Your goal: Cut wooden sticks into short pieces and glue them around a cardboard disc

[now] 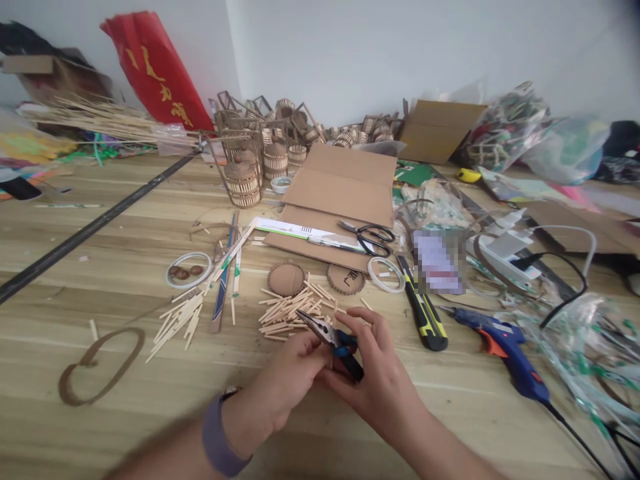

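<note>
Needle-nose pliers [320,328] with dark blue handles sit in my right hand [383,373], jaws pointing up and left. That hand is curled round the handles, its index finger raised over them. Close beside the pliers is my left hand [285,373], fingers closed in a pinch; whatever they hold is hidden. A purple band [220,440] circles the left wrist. Just beyond the hands lies a heap of short wooden sticks [285,310]. Two round cardboard discs [286,278] with edged rims lie behind the heap.
On the right lie a yellow-black utility knife [425,310], a blue glue gun [510,350] and a phone [437,261]. Black scissors [373,237] rest on cardboard [345,180]. Small wooden buckets [243,180] stand behind. Another stick pile [180,320] and a brown strip loop [100,363] lie left.
</note>
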`<action>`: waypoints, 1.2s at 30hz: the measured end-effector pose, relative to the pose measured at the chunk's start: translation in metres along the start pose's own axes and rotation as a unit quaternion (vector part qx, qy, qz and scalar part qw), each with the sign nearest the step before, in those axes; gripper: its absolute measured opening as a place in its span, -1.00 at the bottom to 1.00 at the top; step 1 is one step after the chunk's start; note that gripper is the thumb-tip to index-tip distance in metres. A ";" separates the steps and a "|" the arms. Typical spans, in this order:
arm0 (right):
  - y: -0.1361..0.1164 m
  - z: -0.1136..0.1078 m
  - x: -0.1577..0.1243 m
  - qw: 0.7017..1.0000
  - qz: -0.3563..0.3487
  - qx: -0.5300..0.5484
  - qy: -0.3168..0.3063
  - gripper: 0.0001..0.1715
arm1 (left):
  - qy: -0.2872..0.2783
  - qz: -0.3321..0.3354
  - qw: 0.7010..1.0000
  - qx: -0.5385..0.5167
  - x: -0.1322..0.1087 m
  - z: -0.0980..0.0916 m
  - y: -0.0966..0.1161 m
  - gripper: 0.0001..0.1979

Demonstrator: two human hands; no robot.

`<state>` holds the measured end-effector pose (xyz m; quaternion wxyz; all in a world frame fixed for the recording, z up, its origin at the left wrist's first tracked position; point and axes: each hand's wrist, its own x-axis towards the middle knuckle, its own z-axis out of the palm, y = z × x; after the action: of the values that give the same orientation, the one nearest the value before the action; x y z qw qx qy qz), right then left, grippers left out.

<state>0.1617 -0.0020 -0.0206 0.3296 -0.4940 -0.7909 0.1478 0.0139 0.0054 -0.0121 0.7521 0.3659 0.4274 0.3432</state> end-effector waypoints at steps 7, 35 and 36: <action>0.001 -0.012 0.007 0.996 0.032 0.083 -0.024 -0.26 | -0.021 0.034 0.999 0.012 -0.003 -0.005 0.005 -0.61; 0.001 -0.064 0.025 0.859 0.196 0.322 -0.346 -0.42 | -0.130 -0.022 0.989 0.065 -0.010 -0.017 0.025 -0.45; 0.000 -0.064 0.025 0.861 0.196 0.321 -0.342 -0.41 | -0.130 -0.023 0.989 0.067 -0.010 -0.016 0.025 -0.44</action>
<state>0.1970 0.0148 0.0357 0.1426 -0.4240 -0.6498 0.6146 -0.0095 0.0139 0.0070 0.7827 0.4469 0.3567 0.2457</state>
